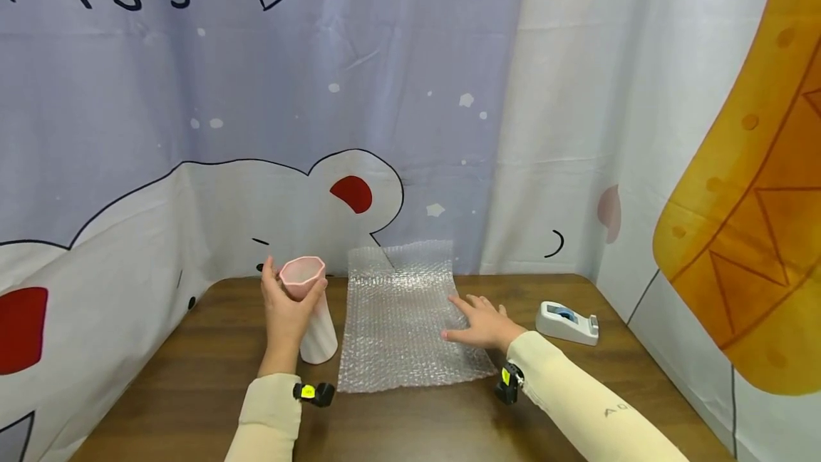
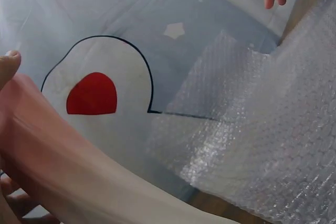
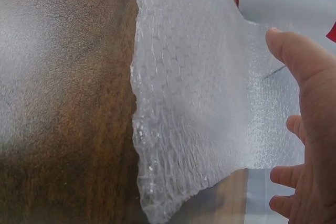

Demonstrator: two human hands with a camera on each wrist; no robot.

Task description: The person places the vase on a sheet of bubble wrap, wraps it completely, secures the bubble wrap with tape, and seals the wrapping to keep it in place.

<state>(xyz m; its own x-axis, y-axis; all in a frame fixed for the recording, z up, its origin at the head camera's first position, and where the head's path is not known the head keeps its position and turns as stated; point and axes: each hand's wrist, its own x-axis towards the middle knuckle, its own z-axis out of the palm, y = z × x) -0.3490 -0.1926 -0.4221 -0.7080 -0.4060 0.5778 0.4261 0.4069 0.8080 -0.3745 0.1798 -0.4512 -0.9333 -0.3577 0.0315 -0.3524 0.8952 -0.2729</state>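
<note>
My left hand (image 1: 285,314) grips a tall vase (image 1: 319,337) near its rim, with fingers and thumb on opposite sides. Pink at the faceted top, the vase fades to white at the base and leans slightly; whether its base touches the table cannot be told. A sheet of clear bubble wrap (image 1: 400,330) lies to its right, its far end rising against the curtain. Over the sheet's right edge is my right hand (image 1: 482,325), fingers spread and holding nothing. In the right wrist view, the thumb (image 3: 299,56) stands apart from the other fingers.
A white tape dispenser (image 1: 567,323) with a blue-cored roll sits at the right of the brown wooden table (image 1: 417,426). Printed curtains (image 1: 410,105) hang behind the table and along its sides.
</note>
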